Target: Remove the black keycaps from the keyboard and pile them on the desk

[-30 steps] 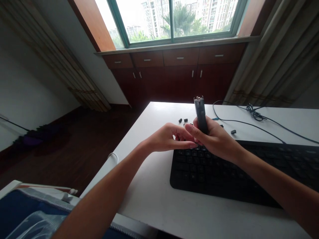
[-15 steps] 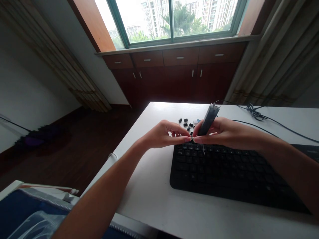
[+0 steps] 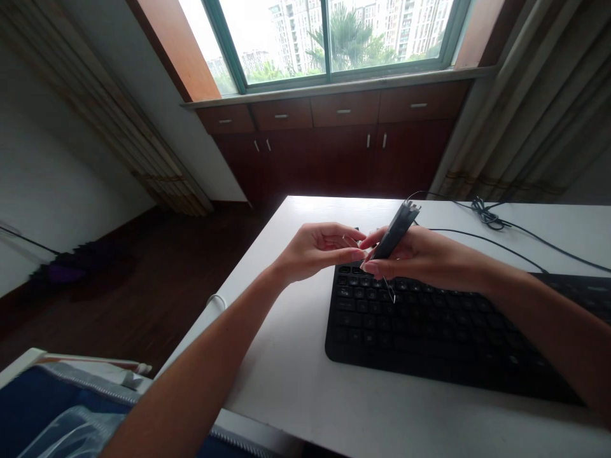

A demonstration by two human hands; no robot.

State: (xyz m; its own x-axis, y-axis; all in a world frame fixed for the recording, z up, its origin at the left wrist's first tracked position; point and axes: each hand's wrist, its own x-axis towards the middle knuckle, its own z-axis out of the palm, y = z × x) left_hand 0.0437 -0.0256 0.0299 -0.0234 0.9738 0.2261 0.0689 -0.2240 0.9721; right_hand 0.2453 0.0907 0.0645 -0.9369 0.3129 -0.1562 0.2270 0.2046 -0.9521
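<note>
Over the far left part of the black keyboard (image 3: 420,343), my right hand (image 3: 405,254) is wrapped round a dark grey stick-like tool (image 3: 398,226) that tilts up to the right. A thin wire loop (image 3: 392,294), like that of a keycap puller, hangs below this hand. My left hand (image 3: 329,248) meets the right fingertips, its thumb and fingers drawn together. Whatever lies between the left fingertips is too small and hidden to name. Just behind the hands shows a bit of a small black piece (image 3: 357,229); the hands cover the area around it.
The keyboard lies on a white table (image 3: 286,356). A bundled black cable (image 3: 489,213) runs along the back right. At the lower left, a blue bag-like thing with a zip (image 3: 62,401) sits beside the table edge. Wooden cabinets (image 3: 324,159) stand beneath the window.
Both hands have shifted slightly left and up, with fingertips raised a little off the keyboard. The wire loop has swung and shows wider. Several small black pieces seen earlier are now mostly hidden.
</note>
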